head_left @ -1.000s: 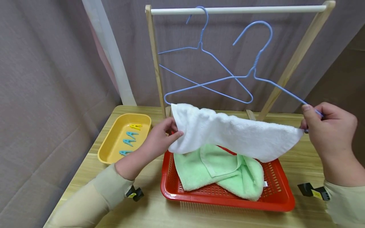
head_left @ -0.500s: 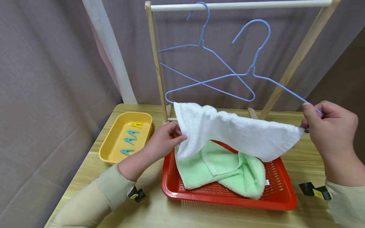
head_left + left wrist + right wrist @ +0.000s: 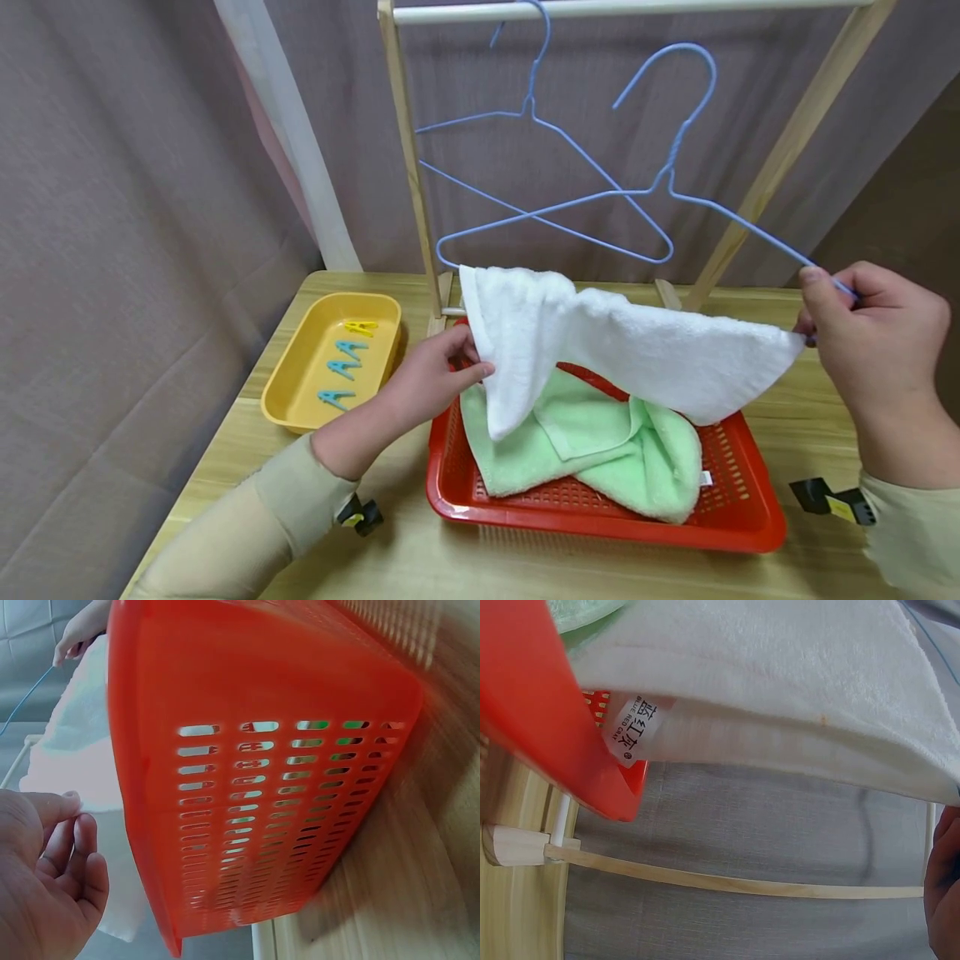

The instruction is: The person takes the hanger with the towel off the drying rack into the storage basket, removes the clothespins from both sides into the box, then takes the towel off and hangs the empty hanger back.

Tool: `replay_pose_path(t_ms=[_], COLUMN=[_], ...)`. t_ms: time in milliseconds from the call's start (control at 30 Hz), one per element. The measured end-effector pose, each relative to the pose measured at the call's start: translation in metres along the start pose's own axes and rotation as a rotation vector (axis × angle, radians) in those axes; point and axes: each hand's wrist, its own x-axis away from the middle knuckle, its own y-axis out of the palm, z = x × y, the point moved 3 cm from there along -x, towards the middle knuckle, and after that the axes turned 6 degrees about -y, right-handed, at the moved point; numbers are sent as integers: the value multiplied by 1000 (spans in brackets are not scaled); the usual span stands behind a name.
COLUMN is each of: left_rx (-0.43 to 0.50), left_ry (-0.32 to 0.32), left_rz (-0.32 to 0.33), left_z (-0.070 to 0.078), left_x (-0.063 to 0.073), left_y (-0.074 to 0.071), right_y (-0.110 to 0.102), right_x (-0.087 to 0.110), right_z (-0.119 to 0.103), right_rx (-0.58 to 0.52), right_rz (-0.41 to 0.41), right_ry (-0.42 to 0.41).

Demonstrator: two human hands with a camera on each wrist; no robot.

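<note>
A white towel drapes over the lower bar of a blue wire hanger, which is tilted with its hook up. My left hand pinches the towel's left edge between thumb and fingers; the left wrist view shows the same pinch on the white cloth. At the far right my right hand grips the hanger's right end, by the towel's right corner. Below, a green towel lies in a red basket. A label hangs under the white towel in the right wrist view.
A wooden rack with a white rail stands behind, and a second blue hanger hangs from it. At the left, a yellow tray holds several clothespins. Grey curtain closes off the back and left.
My left hand has moved slightly right and down, drawing the white towel's left part lower into a point. My right hand keeps its grip on the hanger. The view has tipped slightly.
</note>
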Motion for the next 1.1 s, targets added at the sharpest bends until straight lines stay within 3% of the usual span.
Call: replay_pose_path(t_ms=[833,1100], left_rx=[-32,-30], left_ry=[-27,-19], left_rz=[1,2], left_z=[-7,-13], left_x=[8,10], left_y=[-5,-4], right_y=[-1,-1], right_x=[-3,-3], right_z=[2,3], right_rx=[-14,6], right_rz=[22,4], right_ry=[-14,48])
